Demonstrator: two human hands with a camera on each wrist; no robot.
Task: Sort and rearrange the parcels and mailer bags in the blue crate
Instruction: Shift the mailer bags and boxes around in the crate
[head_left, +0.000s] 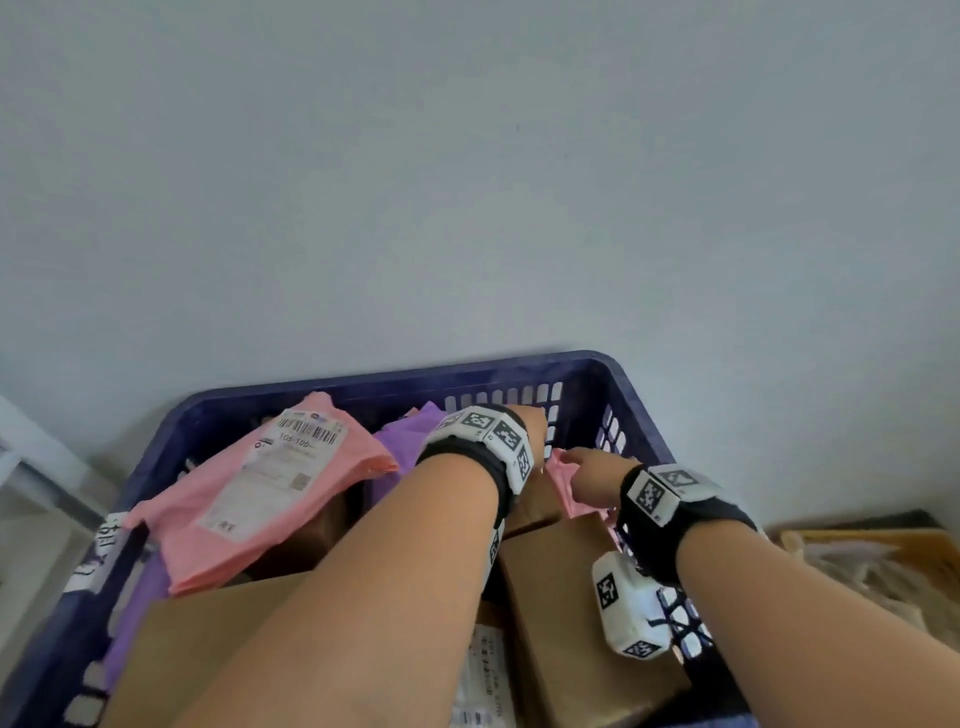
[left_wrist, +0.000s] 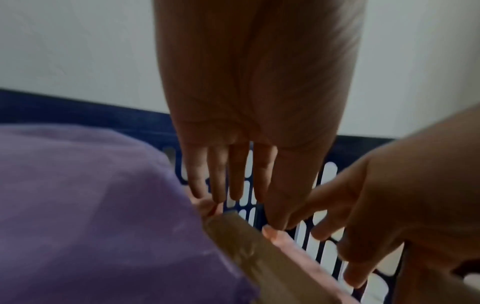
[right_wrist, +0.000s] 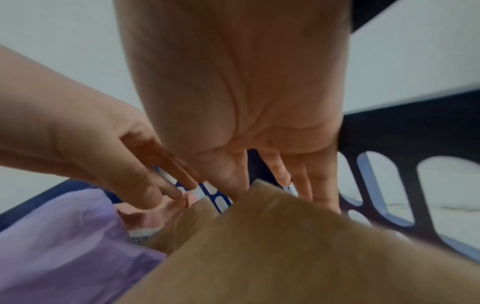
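The blue crate (head_left: 395, 379) holds pink and purple mailer bags and brown cardboard boxes. Both hands reach into its far right corner. My left hand (head_left: 532, 423) (left_wrist: 255, 209) points straight-fingered down along the slotted wall, its thumb tip touching a small pink mailer (left_wrist: 285, 240) (head_left: 563, 486) wedged there. My right hand (head_left: 587, 467) (right_wrist: 275, 185) also has straight fingers, slipped between a cardboard box (right_wrist: 259, 246) (head_left: 566, 587) and the crate wall (right_wrist: 405, 127), right beside the left hand. A purple mailer (left_wrist: 91, 205) (right_wrist: 64, 246) lies just left of the box.
A large pink mailer (head_left: 260, 493) with a shipping label lies across the crate's left half, over another cardboard box (head_left: 208, 639). A plain wall stands behind the crate. An open brown carton (head_left: 857, 561) with pale contents sits outside, to the right.
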